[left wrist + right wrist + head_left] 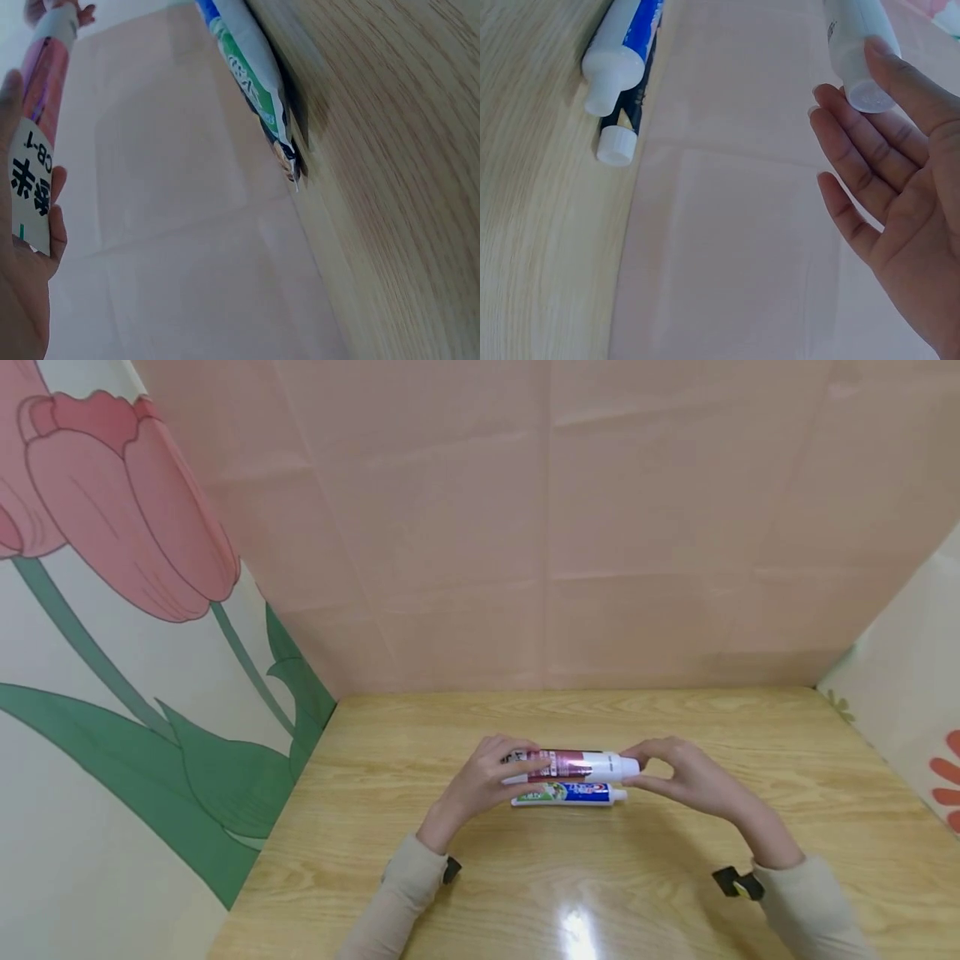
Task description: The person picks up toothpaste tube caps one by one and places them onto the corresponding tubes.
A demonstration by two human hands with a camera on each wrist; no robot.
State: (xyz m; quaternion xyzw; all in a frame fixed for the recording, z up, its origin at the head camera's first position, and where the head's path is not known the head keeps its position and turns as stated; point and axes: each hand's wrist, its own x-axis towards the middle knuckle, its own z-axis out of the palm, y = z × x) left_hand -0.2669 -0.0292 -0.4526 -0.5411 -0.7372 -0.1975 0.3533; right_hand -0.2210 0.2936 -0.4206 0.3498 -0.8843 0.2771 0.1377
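A pink-red and white toothpaste tube (573, 766) is held up level above the table. My left hand (486, 777) grips its tail end, and in the left wrist view the fingers wrap that white end with dark lettering (31, 176). At the other end, my right hand (693, 781) pinches the white cap (870, 97) between thumb and fingers. Below lies a blue and green toothpaste tube (573, 793), its white cap pointing right. In the right wrist view a black toothpaste tube (630, 109) with a white cap lies beside it, hidden in the head view.
The wood-grain table (480, 877) runs back to a pink creased sheet (450, 527). A white wall panel with tulips (135, 502) borders the left side, and another panel with a red flower (948, 781) stands at the right.
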